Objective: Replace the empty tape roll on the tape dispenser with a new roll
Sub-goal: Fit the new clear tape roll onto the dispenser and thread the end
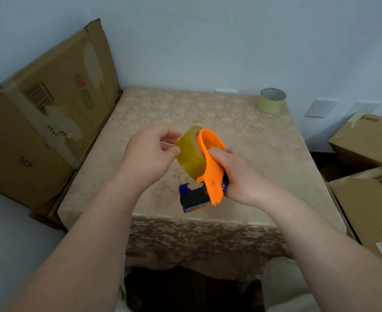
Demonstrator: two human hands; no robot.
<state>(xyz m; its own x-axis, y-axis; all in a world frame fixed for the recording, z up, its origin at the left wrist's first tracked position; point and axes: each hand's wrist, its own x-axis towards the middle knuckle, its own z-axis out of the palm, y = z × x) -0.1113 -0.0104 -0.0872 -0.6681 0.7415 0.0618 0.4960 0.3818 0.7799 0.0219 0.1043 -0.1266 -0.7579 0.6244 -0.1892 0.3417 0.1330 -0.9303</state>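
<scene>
A full roll of yellowish clear packing tape (190, 152) sits on the orange plastic tape dispenser (210, 167) with a dark blue cutter end, held above the middle of the beige floral-clothed table (264, 158). The right hand (232, 174) grips the dispenser's frame; the left hand (150, 152) pinches at the roll's left edge, though any loose tape end is hard to make out. A pale yellow tape roll (271, 101) stands at the far right corner. The brown cardboard boxes (365, 140) on the right read "PICO".
</scene>
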